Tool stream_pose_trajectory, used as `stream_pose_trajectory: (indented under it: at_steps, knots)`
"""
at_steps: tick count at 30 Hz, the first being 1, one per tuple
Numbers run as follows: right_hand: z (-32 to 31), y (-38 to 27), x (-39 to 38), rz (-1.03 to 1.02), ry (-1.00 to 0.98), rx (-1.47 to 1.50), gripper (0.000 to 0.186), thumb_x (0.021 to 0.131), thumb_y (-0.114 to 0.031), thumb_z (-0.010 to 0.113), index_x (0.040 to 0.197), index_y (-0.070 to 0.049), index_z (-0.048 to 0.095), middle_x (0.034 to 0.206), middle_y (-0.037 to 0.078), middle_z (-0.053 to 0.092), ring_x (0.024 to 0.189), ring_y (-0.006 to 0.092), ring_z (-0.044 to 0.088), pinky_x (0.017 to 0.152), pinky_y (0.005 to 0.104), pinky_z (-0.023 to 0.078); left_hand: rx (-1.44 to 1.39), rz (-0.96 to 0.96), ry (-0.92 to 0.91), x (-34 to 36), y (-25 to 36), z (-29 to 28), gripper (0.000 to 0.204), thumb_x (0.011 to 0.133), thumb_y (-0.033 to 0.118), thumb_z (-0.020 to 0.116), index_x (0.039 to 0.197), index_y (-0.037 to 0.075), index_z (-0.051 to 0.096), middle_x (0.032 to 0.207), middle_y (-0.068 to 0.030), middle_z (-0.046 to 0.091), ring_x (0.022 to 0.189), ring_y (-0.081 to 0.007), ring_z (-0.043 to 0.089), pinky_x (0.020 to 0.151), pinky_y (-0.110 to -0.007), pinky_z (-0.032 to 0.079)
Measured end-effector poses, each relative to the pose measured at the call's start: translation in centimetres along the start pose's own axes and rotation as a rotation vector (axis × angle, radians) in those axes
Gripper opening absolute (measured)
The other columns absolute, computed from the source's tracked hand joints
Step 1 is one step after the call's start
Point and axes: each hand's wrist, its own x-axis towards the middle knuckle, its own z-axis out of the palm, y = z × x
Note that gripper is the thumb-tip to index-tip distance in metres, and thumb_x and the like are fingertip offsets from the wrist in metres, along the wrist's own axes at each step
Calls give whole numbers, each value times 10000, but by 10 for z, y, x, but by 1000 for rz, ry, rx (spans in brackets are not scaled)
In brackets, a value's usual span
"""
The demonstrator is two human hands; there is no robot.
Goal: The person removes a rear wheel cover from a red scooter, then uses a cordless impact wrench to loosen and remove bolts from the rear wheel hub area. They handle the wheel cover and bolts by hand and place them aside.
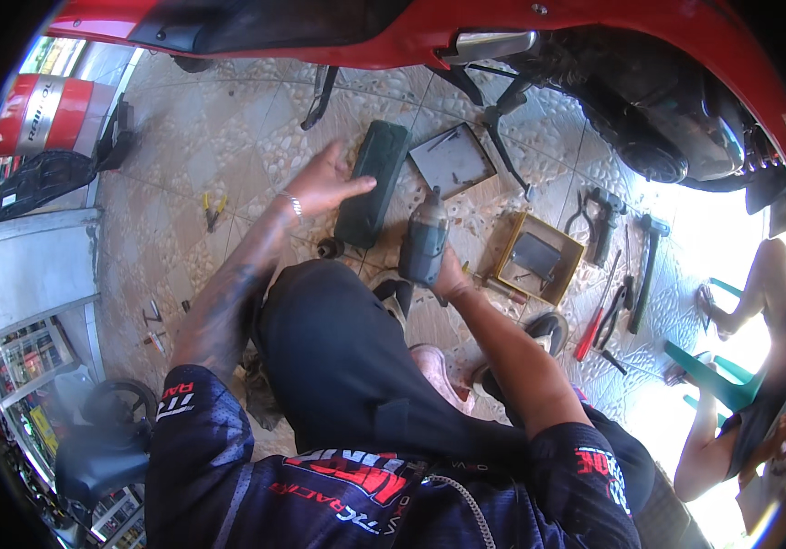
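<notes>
My left hand (329, 183) has its thumb and fingers apart at the left side of a long dark-green case (374, 195) lying on the tiled floor; whether it touches the case I cannot tell. My right hand (452, 275) grips a dark impact wrench (424, 247), held upright just right of the case. A shallow tray (455, 166) with a few small metal pieces lies behind the wrench. A yellow-rimmed box (511, 269) holding a dark flat piece sits to its right. A dark round part (331, 250) lies below the case's left end.
A red motorbike (649, 110) fills the top. On the right lie pliers (577, 220), hammers (649, 252), a red-handled screwdriver (585, 343) and several tools; yellow pliers (212, 210) lie left. Another person (759, 302) sits by green stools (722, 384). Shelving (36, 361) lines the left.
</notes>
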Motion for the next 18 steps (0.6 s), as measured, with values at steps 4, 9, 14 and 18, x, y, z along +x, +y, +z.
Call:
stream_pose_trajectory:
  at_steps: [4,9,14,18]
  knots:
    - [-12,-17,-3,122,-115,-20,441,805,-220,790,1198,-74,654,1156,99,711,1027,246,691,900,344,533,127,-149,-70,61,-94,47,1139,741,551,836,1469,-139,297,1246,-289,617,1080,-326,669,934,-383,533]
    - [-17,-40,-8,-92,-70,-257,390,808,-201,783,1163,-78,676,1101,76,716,1014,224,688,881,366,540,149,-208,-74,65,-147,97,1263,668,621,848,1493,-120,244,1437,-303,482,1314,-381,521,1096,-410,433]
    - [-6,-40,-26,161,158,-33,538,846,-247,754,1310,-43,575,1153,110,682,1132,282,630,1009,441,468,360,-322,89,53,-115,126,1357,609,605,885,1505,-114,163,1485,-310,406,1371,-407,449,1138,-418,391]
    - [-6,-35,-31,-209,258,-685,566,912,-304,658,1402,-61,513,1314,163,592,1252,350,532,1115,496,369,379,-341,135,47,-101,127,1340,597,558,900,1498,-113,169,1463,-305,421,1347,-424,461,1131,-425,399]
